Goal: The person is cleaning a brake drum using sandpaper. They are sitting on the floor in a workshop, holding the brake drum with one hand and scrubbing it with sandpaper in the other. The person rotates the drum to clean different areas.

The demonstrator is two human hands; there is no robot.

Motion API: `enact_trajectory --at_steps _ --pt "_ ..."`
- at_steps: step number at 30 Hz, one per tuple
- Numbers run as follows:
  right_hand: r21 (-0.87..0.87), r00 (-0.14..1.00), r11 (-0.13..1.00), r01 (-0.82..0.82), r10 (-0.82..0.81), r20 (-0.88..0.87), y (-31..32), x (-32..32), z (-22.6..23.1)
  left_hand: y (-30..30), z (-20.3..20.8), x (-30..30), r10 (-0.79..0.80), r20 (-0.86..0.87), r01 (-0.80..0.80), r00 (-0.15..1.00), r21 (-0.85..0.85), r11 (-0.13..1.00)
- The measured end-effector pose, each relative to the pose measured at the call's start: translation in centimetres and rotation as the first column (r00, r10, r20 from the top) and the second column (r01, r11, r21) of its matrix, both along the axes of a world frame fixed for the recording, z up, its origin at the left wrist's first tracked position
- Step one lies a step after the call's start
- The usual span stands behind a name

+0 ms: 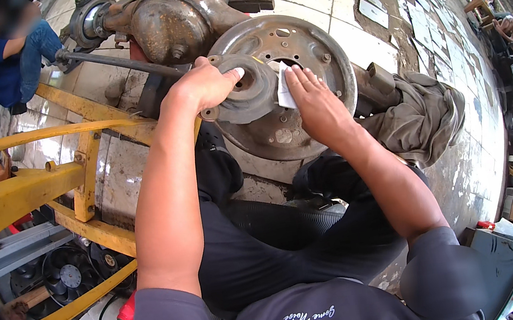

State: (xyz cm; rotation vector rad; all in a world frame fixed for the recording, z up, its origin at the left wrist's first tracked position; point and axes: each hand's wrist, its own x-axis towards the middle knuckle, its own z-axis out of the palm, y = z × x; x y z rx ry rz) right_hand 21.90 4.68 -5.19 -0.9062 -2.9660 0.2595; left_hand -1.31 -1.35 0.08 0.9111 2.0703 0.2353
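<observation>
My left hand [199,91] grips a dark round metal flange [255,98] at the end of a long axle shaft [120,62]. Its thumb lies across the flange's face near the centre hole. With fingers close together, my right hand [316,97] presses a small white sheet [285,90] at the flange's right edge; whether it is paper or cloth, I cannot tell. Behind the flange stands a large round metal backing plate [319,42] with bolt holes and a rusty rim. The plate sits on a greasy axle housing [176,18] with a bulging middle.
A yellow metal frame [77,177] stands at the left, with a black fan [64,273] below it. Brown cloth [422,115] is draped over the axle's right end. A seated person [17,65] is at the far left. Broken tiles [373,12] lie at upper right.
</observation>
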Motion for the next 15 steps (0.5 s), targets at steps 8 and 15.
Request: enact_trajectory --at_steps 8,15 --pt "0.02 0.994 0.994 -0.109 0.109 -0.027 -1.6 -0.2 0.6 0.0 0.1 0.3 0.008 -0.015 -0.008 1.0 -0.011 1.0" --pt "0.032 0.992 0.993 -0.113 0.115 -0.051 -2.5 0.0 1.2 0.0 0.0 0.1 -0.005 -0.018 0.005 1.0 0.001 1.0"
